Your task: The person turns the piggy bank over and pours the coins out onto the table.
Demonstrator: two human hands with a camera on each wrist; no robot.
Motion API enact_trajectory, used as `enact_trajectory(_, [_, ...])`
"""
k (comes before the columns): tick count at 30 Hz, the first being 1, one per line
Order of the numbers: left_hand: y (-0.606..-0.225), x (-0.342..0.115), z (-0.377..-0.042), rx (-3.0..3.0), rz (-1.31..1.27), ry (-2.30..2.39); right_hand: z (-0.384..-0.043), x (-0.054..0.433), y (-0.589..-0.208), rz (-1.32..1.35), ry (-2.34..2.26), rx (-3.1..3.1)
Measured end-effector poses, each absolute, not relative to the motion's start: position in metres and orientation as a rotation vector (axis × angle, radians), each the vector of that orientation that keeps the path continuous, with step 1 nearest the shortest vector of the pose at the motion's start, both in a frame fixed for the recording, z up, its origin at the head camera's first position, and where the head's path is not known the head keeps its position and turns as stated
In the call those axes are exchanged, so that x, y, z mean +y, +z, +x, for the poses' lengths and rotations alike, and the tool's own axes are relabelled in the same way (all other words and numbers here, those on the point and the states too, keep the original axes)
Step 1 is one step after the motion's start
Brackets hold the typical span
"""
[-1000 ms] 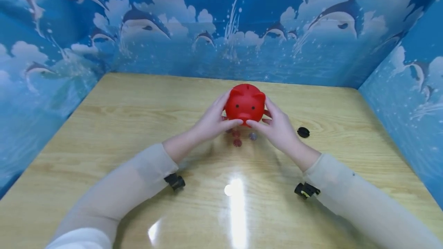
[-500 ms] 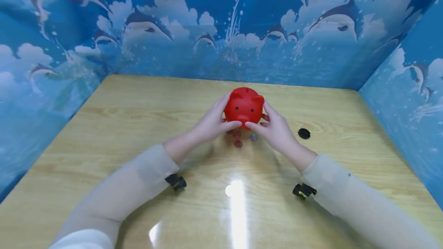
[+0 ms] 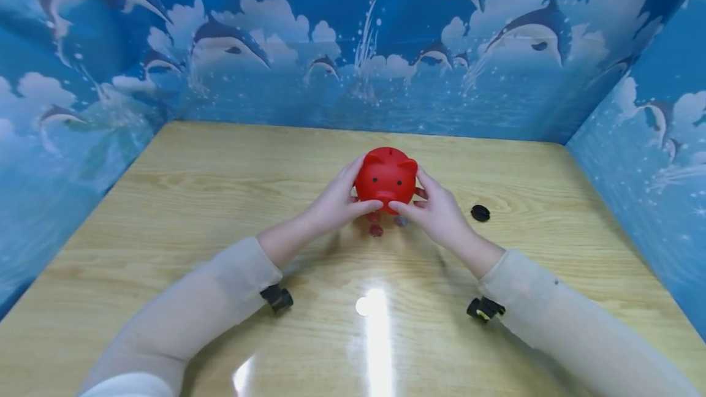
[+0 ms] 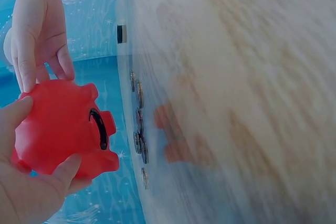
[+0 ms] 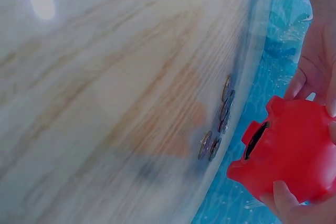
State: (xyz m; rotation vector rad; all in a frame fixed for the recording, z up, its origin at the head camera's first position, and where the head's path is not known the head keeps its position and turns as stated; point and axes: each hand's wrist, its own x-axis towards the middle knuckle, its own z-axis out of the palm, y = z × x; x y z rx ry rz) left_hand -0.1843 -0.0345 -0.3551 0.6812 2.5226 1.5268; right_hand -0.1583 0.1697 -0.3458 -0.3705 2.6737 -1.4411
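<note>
A red piggy bank is held in the air between both hands, its face toward me and its feet toward the table. My left hand grips its left side, and my right hand grips its right side. Both thumbs lie at the front by the snout. In the left wrist view, a dark round opening shows in the belly between the feet. Several coins lie on the table under the bank, partly hidden in the head view; a gap separates them from its feet in the wrist views.
A small black oval plug lies on the glossy wood-grain table, right of my right hand. Blue dolphin-printed cloth encloses the table's back and sides.
Both hands have brought the piggy bank slightly lower, closer to the coins, with the same grip. The plug stays where it was.
</note>
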Motion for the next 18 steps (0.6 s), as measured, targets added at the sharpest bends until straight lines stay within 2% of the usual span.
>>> enact_trajectory(18, [-0.3536, -0.0346, -0.1832, 2.561, 0.676, 1.521, -0.1592, 0.1685, -0.3432, -0.366, -1.416, 2.706])
